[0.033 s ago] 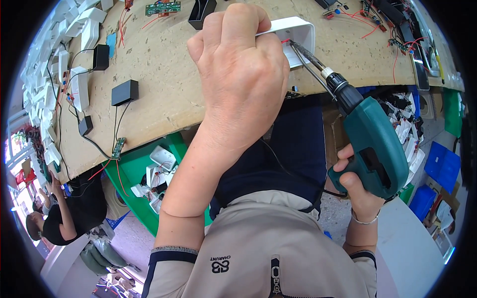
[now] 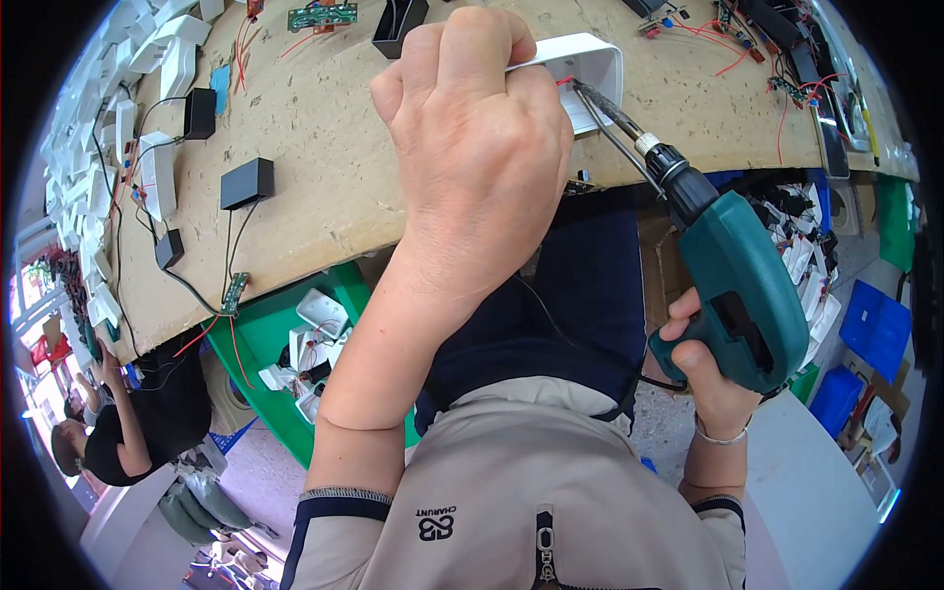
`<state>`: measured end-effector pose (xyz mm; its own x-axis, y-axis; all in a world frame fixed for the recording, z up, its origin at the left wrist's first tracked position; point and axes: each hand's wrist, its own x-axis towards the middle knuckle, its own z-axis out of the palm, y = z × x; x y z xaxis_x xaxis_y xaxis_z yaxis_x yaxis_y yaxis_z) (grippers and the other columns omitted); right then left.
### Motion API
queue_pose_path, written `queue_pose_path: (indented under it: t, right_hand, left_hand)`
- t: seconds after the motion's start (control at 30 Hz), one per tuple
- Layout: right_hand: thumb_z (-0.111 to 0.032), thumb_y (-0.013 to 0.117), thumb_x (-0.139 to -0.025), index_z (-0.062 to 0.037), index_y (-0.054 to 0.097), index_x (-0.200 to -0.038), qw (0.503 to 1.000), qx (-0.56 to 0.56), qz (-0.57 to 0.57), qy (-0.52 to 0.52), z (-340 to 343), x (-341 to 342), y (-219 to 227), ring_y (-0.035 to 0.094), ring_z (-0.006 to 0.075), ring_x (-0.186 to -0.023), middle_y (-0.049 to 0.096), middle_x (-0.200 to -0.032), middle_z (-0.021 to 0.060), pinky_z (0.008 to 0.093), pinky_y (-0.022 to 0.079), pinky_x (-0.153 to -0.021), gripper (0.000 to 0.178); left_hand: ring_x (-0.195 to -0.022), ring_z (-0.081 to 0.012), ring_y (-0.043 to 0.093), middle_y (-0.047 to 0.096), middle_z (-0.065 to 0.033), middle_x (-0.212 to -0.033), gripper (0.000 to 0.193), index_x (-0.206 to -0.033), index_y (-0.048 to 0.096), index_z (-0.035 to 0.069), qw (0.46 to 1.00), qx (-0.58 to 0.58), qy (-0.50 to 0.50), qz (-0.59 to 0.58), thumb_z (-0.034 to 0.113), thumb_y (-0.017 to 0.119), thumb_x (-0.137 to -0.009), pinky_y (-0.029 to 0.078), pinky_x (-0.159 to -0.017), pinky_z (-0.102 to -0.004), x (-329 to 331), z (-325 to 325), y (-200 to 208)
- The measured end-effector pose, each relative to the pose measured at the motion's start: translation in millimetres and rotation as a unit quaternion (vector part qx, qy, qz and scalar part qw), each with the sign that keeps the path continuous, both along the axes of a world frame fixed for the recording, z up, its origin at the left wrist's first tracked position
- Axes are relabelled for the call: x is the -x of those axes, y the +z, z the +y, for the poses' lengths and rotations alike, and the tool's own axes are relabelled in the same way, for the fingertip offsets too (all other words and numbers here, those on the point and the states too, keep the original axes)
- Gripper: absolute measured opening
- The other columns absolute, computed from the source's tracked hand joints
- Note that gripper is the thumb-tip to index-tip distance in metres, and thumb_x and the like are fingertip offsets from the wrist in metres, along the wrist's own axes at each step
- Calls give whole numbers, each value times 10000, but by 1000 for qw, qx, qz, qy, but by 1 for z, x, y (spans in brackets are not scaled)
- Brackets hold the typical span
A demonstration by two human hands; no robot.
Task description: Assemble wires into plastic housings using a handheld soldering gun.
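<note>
My left hand [image 2: 482, 138] is closed at the near edge of the tabletop, gripping a white plastic housing [image 2: 611, 69] by its left side. The hand hides much of the housing and its fingertips. Inside the housing a short red wire [image 2: 564, 81] shows. My right hand [image 2: 713, 379] is wrapped round the handle of a green soldering gun [image 2: 742, 275], with a finger at its trigger. The gun's dark tip and a thin metal tube beside it reach into the housing, ending close to the red wire.
White housings [image 2: 177, 64] are heaped along the left. Black boxes [image 2: 247, 184] and circuit boards [image 2: 323, 17] with red wires lie on the wooden table [image 2: 324, 147]. Below its edge stands a green bin [image 2: 251, 339] of parts. Another person [image 2: 118, 442] works at far left.
</note>
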<state>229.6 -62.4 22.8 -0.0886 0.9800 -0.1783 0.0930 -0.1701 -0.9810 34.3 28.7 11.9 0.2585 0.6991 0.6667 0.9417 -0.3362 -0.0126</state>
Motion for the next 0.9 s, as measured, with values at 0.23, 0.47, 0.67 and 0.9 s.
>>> queue_pose_path:
  t: [0.23, 0.47, 0.67, 0.9]
  right_hand:
    - [-67, 702, -689, 0, 524, -1069, 1000, -12, -8, 17, 1, 2, -1, 566, 127, -748, 579, -963, 98, 241, 474, -659, 424]
    - [-246, 729, -671, 18, 348, -1240, 1000, 1, -21, -16, 0, 4, -4, 586, 157, -690, 521, -1094, 231, 251, 487, -612, 733]
    - [-249, 733, -666, 17, 350, -1240, 1000, 6, -14, -20, -1, 2, -4, 590, 158, -700, 516, -1101, 236, 248, 492, -627, 740]
    - [-265, 737, -660, 18, 351, -1240, 1000, -2, -12, -12, -2, 0, -5, 591, 155, -698, 516, -1099, 237, 247, 494, -615, 752]
  left_hand:
    - [-766, -194, 477, 495, -38, -801, 57, -656, 600, 32, 1000, 12, 3, -5, 67, 627, -620, 330, -698, -322, 2, 0, -1]
    - [-756, -199, 475, 495, -44, -796, 52, -656, 585, 33, 1000, 23, 7, -16, 63, 618, -628, 331, -689, -327, 2, 0, 2]
    - [-747, -203, 473, 496, -50, -792, 50, -655, 572, 33, 999, 33, 8, -27, 59, 610, -635, 332, -681, -330, 2, -1, 4]
    - [-737, -208, 471, 496, -56, -787, 51, -654, 557, 33, 998, 45, 12, -36, 55, 602, -644, 332, -672, -335, 0, -2, 7]
